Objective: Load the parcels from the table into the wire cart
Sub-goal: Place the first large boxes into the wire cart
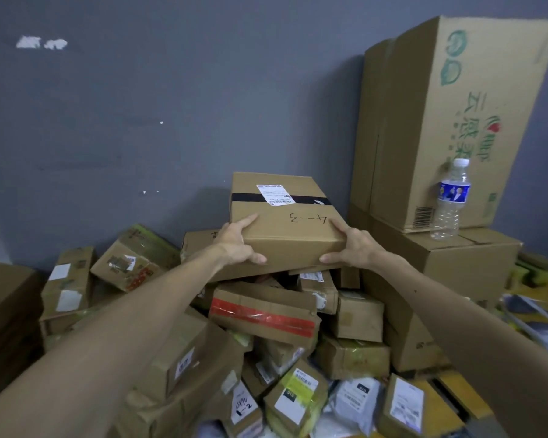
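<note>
The left hand and the right hand grip the near corners of a flat box. The fingers press its front edge. It sits atop a parcel pile.

Can't see underside of held box, fingers tucked beneath. Shipping label print too small for me. At four o'clock, grey mailer half buried; bottom parcels cut off.

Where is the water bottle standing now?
The water bottle stands upright at the right of the head view, on a large box, in front of the tall printed carton.
</note>
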